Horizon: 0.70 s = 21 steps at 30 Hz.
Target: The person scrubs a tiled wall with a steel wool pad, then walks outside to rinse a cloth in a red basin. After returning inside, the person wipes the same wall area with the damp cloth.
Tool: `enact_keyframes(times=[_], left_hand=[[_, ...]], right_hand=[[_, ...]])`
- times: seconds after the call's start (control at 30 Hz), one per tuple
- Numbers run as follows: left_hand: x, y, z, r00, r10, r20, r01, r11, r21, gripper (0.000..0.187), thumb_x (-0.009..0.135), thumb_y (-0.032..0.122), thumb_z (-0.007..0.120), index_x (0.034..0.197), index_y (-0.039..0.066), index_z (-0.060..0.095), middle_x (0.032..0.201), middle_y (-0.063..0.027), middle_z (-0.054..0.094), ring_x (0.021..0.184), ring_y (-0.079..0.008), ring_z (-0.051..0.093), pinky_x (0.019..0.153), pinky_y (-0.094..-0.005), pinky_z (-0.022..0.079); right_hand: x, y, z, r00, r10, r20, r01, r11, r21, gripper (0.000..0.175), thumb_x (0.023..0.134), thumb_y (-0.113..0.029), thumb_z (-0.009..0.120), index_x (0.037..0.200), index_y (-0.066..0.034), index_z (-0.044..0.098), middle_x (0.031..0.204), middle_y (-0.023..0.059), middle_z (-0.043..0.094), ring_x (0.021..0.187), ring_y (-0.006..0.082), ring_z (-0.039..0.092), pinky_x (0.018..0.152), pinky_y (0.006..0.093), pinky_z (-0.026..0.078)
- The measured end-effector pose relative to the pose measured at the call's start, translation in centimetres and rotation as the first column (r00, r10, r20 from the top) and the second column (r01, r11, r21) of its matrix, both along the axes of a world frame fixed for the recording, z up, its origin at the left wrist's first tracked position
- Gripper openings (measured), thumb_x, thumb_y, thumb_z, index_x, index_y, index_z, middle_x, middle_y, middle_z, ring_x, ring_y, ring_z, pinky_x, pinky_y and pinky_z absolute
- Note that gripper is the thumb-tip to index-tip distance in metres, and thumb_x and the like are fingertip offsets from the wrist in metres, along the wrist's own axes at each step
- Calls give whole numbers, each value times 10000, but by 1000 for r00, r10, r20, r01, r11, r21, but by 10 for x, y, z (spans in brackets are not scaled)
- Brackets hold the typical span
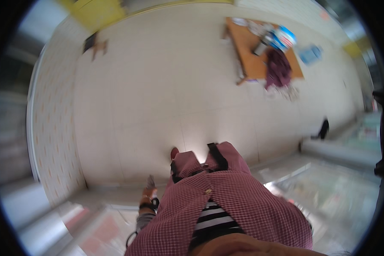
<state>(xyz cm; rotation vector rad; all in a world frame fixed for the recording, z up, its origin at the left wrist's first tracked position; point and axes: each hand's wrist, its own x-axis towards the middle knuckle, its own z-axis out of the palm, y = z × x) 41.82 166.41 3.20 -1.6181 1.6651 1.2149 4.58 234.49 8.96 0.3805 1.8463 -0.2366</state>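
Note:
My left hand [149, 192] hangs low beside my left hip, with a black band at the wrist. A greyish blurred shape [151, 181] shows at the fingers; I cannot tell if it is a held thing or a covering on them. My right hand is out of view. Across the floor before me stands a low wooden table [251, 65]. A crumpled purple cloth [278, 68] lies over its near side and hangs past the edge. Beside the cloth are a grey bottle-like cylinder [261, 48] and a blue-and-white package [283, 37].
A blue plastic water jug [311, 54] is on the floor right of the table. A small stool [97, 46] is by the left wall [56, 112]. Glass-topped counters [332, 192] flank me right and left. A black object [324, 129] is near the right counter.

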Motion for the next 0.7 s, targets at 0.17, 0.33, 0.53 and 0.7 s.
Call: enact_keyframes(times=[0.17, 0.33, 0.53, 0.7], left_hand=[[-53, -93, 15, 944, -330, 5, 330, 944, 12, 682, 584, 431, 821, 1059, -23, 637, 1061, -230, 650, 976, -327, 631, 826, -403, 507], [-123, -115, 56, 864, -503, -14, 503, 864, 29, 682, 585, 431, 821, 1060, -24, 636, 1059, -228, 651, 973, -326, 632, 825, -404, 508], [-178, -108, 78, 802, -596, -30, 597, 801, 44, 683, 587, 430, 821, 1061, -24, 635, 1055, -226, 652, 971, -324, 633, 822, -404, 509], [-208, -85, 87, 777, -629, 7, 628, 776, 57, 683, 588, 430, 821, 1062, -25, 634, 1053, -224, 653, 968, -323, 634, 820, -405, 510]], right_hand=[[155, 15, -18, 931, -301, 207, 315, 949, -34, 427, 926, -324, 480, 1234, -53, 594, 1168, 115, 646, 966, 218, 642, 875, 410, 475], [141, -15, -1, 946, -160, 282, 128, 983, 127, 423, 851, -431, 540, 1108, -120, 668, 1066, 79, 673, 897, 202, 613, 856, 419, 464], [135, -23, 16, 924, -214, 316, 181, 975, 132, 421, 839, -439, 544, 1060, -106, 679, 1010, 71, 678, 869, 202, 604, 837, 421, 460], [130, -20, 33, 914, -246, 322, 220, 969, 116, 418, 835, -435, 553, 1052, -101, 679, 994, 72, 678, 855, 203, 605, 822, 417, 463]])
